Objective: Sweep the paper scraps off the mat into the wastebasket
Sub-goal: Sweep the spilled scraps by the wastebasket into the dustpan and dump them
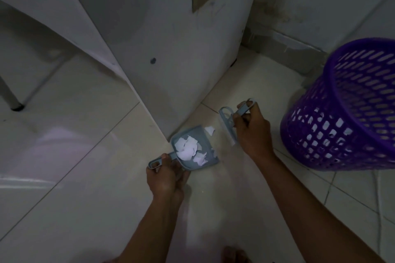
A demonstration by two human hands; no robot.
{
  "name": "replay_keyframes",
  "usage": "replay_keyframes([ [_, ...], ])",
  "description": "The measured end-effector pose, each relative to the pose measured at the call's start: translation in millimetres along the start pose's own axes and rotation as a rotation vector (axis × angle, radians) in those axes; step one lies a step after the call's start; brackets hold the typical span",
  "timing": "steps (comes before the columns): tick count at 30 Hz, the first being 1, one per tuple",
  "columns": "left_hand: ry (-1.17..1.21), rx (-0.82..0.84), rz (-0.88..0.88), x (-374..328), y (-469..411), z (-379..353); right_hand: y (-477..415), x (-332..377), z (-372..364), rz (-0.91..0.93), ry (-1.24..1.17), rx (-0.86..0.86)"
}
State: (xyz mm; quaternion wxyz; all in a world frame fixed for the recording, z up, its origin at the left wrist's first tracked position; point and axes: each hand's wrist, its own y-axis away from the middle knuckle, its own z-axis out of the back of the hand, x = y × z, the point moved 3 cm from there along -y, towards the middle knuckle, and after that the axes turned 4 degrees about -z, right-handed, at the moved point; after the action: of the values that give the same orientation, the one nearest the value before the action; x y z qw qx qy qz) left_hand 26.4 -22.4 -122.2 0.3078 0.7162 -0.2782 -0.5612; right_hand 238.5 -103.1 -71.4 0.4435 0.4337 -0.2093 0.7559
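Note:
My left hand (165, 174) grips the handle of a small blue dustpan (210, 161) that rests on the pale floor. Several white paper scraps (189, 149) lie inside the pan, and one more scrap (210, 130) sits on the floor just beyond its far edge. My right hand (251, 128) grips the handle of a small blue hand brush (227, 123), held just right of the loose scrap. A purple perforated wastebasket (346, 113) stands on the floor to the right, with white scraps showing through its holes.
A white cabinet (171, 49) rises right behind the dustpan, its corner near the pan. A white chair leg (12, 100) stands at far left. A tiled wall base (299, 38) runs behind the basket. My foot (235, 255) shows at the bottom edge.

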Motion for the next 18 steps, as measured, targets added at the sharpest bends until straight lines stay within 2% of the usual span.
replay_keyframes([
  [6,0.018,-0.033,-0.024,2.3,-3.3,-6.2,8.9,-1.4,-24.3,0.013,0.055,0.134],
  [13,-0.029,0.084,-0.002,1.1,3.7,-15.2,33.6,-3.9,-17.5,-0.021,-0.022,0.093],
  [18,-0.057,0.203,-0.029,-13.3,28.5,-35.3,38.3,21.4,20.3,0.015,-0.038,0.019],
])
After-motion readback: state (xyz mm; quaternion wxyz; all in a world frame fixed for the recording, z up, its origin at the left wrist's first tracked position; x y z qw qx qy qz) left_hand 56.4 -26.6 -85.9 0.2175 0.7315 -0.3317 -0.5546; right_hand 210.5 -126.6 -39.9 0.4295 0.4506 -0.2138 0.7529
